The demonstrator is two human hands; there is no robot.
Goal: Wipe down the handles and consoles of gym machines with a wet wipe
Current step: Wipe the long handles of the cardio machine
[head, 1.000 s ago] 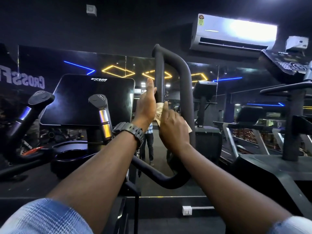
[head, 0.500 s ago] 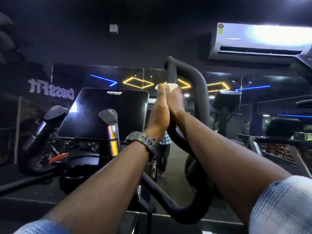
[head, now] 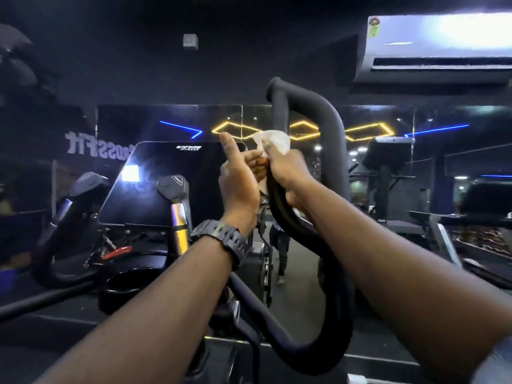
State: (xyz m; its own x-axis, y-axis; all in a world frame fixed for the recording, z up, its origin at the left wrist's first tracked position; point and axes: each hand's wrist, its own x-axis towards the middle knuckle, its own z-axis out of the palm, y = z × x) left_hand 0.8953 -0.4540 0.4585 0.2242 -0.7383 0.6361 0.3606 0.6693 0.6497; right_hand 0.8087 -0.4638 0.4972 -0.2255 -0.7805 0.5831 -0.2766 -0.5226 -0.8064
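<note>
We held both hands against the inner bar of the looped handle [head: 336, 128] of the gym machine. Our right hand [head: 291, 176] was curled round that bar, gripping a white wipe [head: 273, 141] against it; the wipe bunched out above the knuckles. Our left hand [head: 239, 184], with a dark watch [head: 221, 239] at its wrist, stood just beside the right, its thumb raised and its fingers reaching toward the wipe and bar. Whether those fingers pinched the wipe or only touched it we could not tell, since the area was dim and partly hidden. To the left of the hands stood the machine's dark console screen [head: 166, 184], with a short grip [head: 174, 189] in front of it. An air conditioner [head: 437, 48] was mounted high on the wall at upper right.
</note>
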